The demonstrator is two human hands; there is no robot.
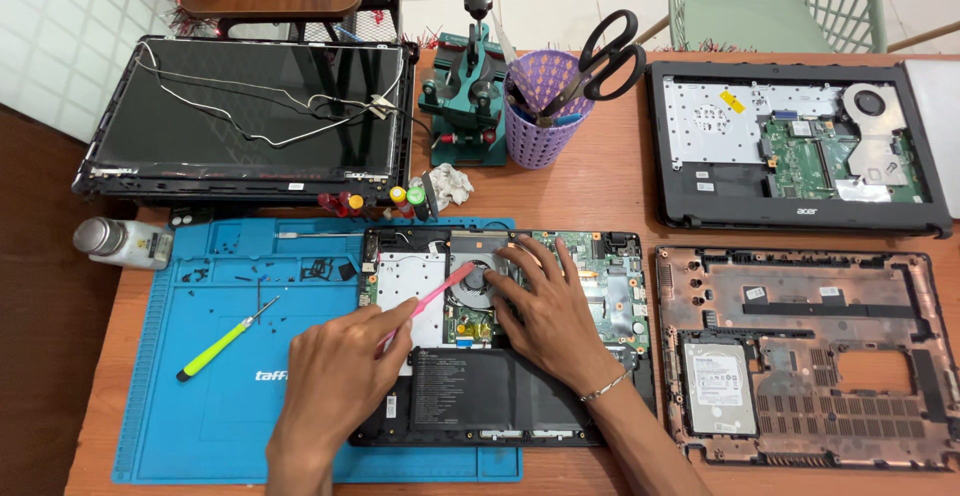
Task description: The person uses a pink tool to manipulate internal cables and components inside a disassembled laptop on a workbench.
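An opened laptop base (620, 286) lies on a blue work mat (220, 396), its green board, cooling fan (470, 291) and black battery (480, 391) exposed. My left hand (335, 376) grips a pink pry tool (432, 296) whose tip points at the fan. My right hand (545, 306) rests flat on the board just right of the fan, fingers spread, a thin bracelet on the wrist.
A yellow-green screwdriver (225, 341) and small screws lie on the mat. A detached screen panel (250, 116) sits back left, a second opened laptop (800, 146) back right, a copper-coloured bottom cover with a hard drive (800, 356) at right. A purple cup with scissors (545, 106), a green vise (465, 96) and a bottle (125, 241) stand nearby.
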